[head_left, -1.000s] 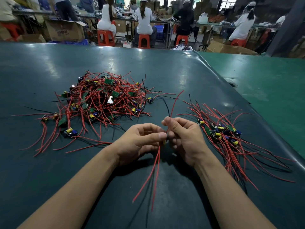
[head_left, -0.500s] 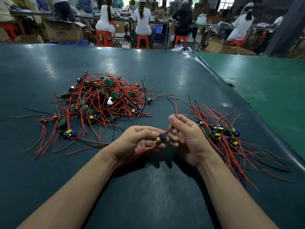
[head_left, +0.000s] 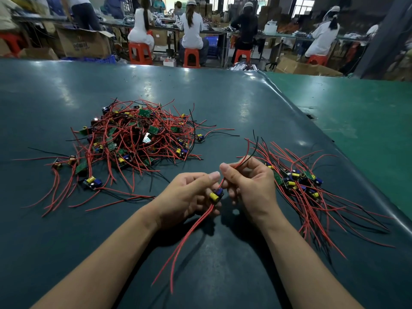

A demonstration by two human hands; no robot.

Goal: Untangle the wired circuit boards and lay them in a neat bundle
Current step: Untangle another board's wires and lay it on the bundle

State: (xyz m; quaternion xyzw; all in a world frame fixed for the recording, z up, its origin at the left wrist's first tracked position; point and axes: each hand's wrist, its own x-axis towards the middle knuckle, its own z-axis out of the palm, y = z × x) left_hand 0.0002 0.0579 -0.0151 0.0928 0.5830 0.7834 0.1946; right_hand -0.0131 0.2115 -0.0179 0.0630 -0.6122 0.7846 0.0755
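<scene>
Left hand (head_left: 187,195) grip curled round circuit board (head_left: 216,194) — right hand (head_left: 249,186) pinching its wires (head_left: 242,162).

The bench (head_left: 156,85) carries a dark teal mat with a glossy, reflective surface. A green mat (head_left: 356,112) adjoins it along the right edge. Beyond the far edge, four seated workers (head_left: 191,25) face a second bench (head_left: 223,32), backs to the camera; three wear white, one dark. They sit on red stools (head_left: 139,53). An open cardboard box (head_left: 83,42) stands past the far left corner; another box (head_left: 305,68) lies past the far right corner.
</scene>
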